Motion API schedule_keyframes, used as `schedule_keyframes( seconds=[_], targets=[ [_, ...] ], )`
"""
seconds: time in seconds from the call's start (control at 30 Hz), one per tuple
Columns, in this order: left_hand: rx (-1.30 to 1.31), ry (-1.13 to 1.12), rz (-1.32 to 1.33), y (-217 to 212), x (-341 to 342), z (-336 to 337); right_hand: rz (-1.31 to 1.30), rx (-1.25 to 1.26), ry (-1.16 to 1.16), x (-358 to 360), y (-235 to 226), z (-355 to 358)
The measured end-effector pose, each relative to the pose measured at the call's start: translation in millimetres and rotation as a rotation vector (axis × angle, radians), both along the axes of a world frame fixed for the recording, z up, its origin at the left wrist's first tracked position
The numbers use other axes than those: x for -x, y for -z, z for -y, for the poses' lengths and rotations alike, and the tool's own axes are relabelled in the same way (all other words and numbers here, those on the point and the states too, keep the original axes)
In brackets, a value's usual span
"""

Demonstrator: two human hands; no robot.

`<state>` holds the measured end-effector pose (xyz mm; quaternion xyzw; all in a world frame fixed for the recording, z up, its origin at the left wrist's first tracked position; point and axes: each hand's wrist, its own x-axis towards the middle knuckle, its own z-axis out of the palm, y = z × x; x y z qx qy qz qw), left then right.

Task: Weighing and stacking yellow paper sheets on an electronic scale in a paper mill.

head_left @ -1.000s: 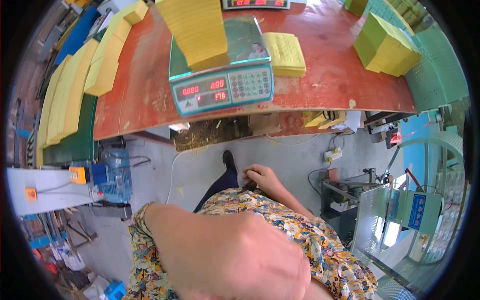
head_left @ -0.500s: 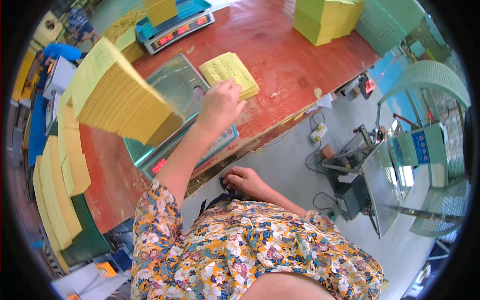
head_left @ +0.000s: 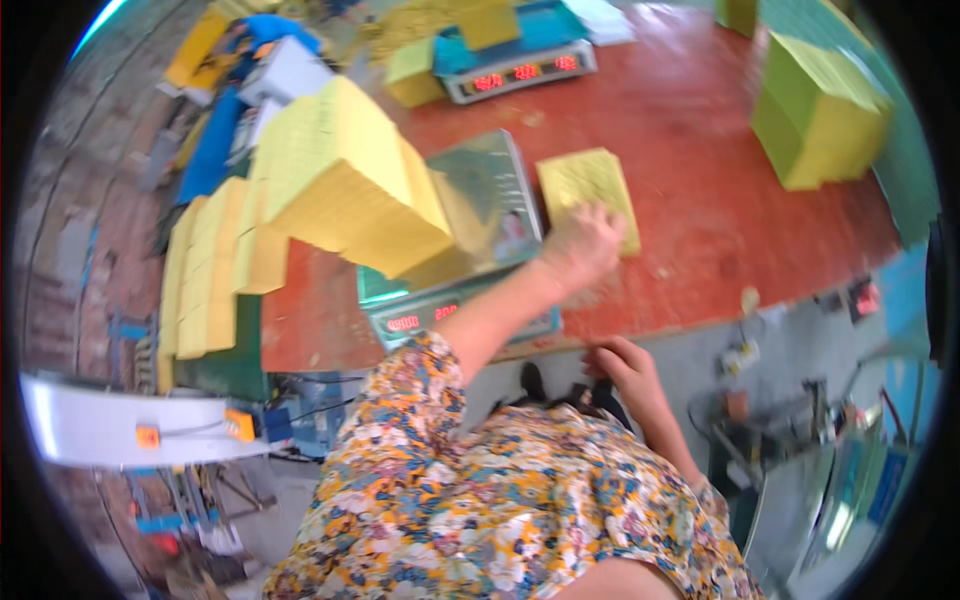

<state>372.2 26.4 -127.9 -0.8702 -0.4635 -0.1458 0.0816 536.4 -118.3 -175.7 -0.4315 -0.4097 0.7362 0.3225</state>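
Note:
A low stack of yellow paper sheets (head_left: 572, 172) with a patterned, perforated top lies on the red table. My left hand (head_left: 585, 243) is over its near end, fingers bent down and closed on the sheets; motion blurs the fingertips. Left of it sits a digital scale (head_left: 490, 180) with a glassy plate and red digits. A tall block of yellow paper (head_left: 345, 185) stands on the left part of that scale. My right hand (head_left: 632, 372) hangs by the table's front edge, fingers loosely bent and somewhat apart, with nothing visible in it.
Across the red table (head_left: 690, 130), a second scale (head_left: 515, 70) bears a yellow block. A larger yellow stack (head_left: 815, 120) stands far right beside a green panel. More yellow stacks (head_left: 210, 270) line the left side. Metal equipment (head_left: 790, 430) stands on the floor at right.
The view has swung left, so the table and stacks sit farther right in the picture. My left hand stays on the low paper stack, now at its near end. My right hand remains low.

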Motion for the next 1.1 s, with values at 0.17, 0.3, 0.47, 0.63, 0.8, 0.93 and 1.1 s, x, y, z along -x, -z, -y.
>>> schedule_keyframes(
  seconds=[0.17,0.3,0.47,0.63,0.8,0.93,1.1],
  targets=[
    [-0.142,-0.032,0.050,-21.9,10.8,17.6,-0.111,-0.003,-0.008,-43.1,-31.5,-46.3],
    [-0.203,0.058,0.070,-54.9,-16.8,62.0,-0.358,0.123,0.066,-58.7,-52.3,-88.6],
    [-0.090,0.065,0.281,-45.8,-44.0,105.7,-0.153,0.016,0.008,-52.4,-49.8,-94.5],
    [-0.128,-0.404,0.729,-65.9,-15.9,121.2,-0.086,-0.268,0.045,-48.8,-87.0,-76.1],
    [0.561,-0.355,1.403,-94.5,28.6,141.4,-0.098,-0.449,-0.067,-23.2,-126.7,-61.8],
    [0.537,-0.372,1.442,-137.3,65.8,158.3,-0.082,-0.561,-0.069,10.0,-161.3,-62.7],
    [0.237,-0.451,1.326,-228.2,141.4,164.0,-0.011,-0.835,-0.181,101.0,-243.4,-92.6]
  ],
)
